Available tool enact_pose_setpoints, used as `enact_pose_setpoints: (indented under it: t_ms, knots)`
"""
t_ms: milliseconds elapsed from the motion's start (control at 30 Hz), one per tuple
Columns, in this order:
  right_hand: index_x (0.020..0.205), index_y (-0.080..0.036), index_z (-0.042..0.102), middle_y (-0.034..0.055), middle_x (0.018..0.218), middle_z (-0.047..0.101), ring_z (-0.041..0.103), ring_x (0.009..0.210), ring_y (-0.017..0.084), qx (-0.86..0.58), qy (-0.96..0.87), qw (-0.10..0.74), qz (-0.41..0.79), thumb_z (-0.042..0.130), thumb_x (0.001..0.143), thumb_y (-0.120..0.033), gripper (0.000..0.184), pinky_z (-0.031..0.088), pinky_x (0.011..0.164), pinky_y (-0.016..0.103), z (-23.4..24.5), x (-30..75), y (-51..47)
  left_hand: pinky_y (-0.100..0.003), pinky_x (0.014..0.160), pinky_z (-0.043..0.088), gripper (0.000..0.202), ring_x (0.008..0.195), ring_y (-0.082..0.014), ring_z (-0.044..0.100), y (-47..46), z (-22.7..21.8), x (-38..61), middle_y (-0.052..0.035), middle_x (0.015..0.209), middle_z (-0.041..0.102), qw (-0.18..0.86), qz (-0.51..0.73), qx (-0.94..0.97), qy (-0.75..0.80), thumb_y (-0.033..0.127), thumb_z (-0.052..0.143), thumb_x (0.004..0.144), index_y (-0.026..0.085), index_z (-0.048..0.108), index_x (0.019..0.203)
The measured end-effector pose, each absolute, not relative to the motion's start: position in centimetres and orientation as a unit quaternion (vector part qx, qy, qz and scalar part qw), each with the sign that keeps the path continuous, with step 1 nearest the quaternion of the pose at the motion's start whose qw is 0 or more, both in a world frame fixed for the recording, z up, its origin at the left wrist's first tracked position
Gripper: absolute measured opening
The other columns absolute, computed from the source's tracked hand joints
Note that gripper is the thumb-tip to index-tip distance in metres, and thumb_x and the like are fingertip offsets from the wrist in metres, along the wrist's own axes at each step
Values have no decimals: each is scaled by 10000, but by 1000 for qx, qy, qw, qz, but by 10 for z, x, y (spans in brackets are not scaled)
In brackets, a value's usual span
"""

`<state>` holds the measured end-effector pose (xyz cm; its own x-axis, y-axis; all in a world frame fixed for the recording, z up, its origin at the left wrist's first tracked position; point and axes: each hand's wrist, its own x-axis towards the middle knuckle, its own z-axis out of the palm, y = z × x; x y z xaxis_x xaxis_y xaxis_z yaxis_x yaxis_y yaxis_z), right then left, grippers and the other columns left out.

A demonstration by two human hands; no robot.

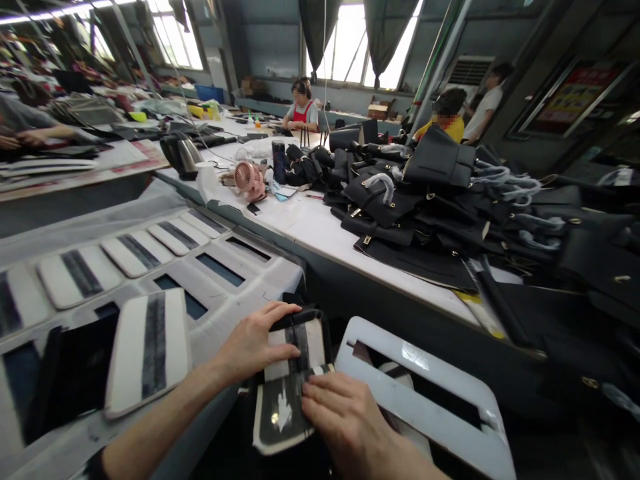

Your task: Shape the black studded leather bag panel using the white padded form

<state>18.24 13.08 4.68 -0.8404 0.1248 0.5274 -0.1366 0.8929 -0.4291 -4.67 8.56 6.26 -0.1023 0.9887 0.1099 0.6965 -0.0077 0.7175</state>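
Note:
In front of me is a cream panel with a black strip [273, 365], dark material around its far edge. Just below it, and apparently against it, lies a dark, cream-edged piece [267, 427] with a glossy whitish patch. My left hand [255, 343] grips the panel, thumb across its face and fingers at the far edge. Fingers pressed together, my right hand [345, 410] closes over the right side of the dark piece, where the two pieces meet. A small white bit shows at its fingertips; what that is I cannot tell. The undersides are hidden.
At left, more cream panels [134, 255] lie on a cloth-covered table beside a white slotted template [220, 243]. A white slotted frame [425, 387] is at my right. Beyond stand a pink fan [250, 180], a kettle [181, 157] and piled black bags [400, 213]. People work farther back.

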Motion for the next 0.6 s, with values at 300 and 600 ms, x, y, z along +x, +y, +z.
enact_pose_setpoints:
  t_ms: [300, 600]
  knots:
    - [945, -8, 659, 172, 917, 712, 676, 882, 248, 64, -941, 320, 92, 407, 910, -32, 256, 584, 831, 363, 36, 215, 107, -373, 1055, 438, 574, 1185, -246, 553, 84, 60, -39, -44, 1282, 577, 229, 344, 662, 625, 321, 797, 734, 286, 585, 1266]
    - [904, -20, 684, 154, 916, 730, 694, 863, 233, 69, -947, 311, 31, 414, 907, -5, 270, 593, 850, 346, 35, 231, 94, -373, 1073, 430, 556, 1200, -239, 547, 81, 60, -30, -46, 1301, 562, 224, 346, 680, 606, 339, 783, 758, 292, 589, 1278]
